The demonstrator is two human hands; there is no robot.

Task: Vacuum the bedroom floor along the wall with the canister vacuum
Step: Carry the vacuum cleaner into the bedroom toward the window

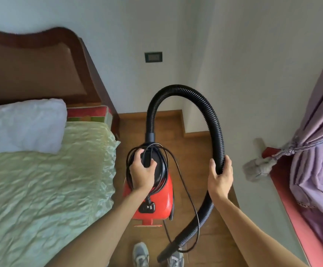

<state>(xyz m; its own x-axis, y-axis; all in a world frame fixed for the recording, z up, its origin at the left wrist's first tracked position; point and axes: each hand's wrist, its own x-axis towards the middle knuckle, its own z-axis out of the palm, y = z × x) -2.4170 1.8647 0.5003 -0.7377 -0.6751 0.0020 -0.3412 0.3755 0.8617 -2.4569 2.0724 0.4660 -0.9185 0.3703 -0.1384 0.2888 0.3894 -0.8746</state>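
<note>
A red canister vacuum (161, 197) with a black top hangs over the wooden floor (187, 151) between the bed and the wall. My left hand (142, 173) grips its black carry handle (147, 157), where the black power cord (183, 182) is coiled. From the front of the canister a black ribbed hose (178, 89) arches up and curves down to the right. My right hand (220, 174) is wrapped around that hose. The hose's open end (167, 251) hangs low near my shoes. A loop of cord dangles beside it.
A bed (47, 189) with a pale green cover, white pillow and brown headboard fills the left. The white wall (253, 93) and its jutting corner stand ahead and right, with a dark outlet plate (153, 57). A tied purple curtain (314, 151) hangs over a red sill at right.
</note>
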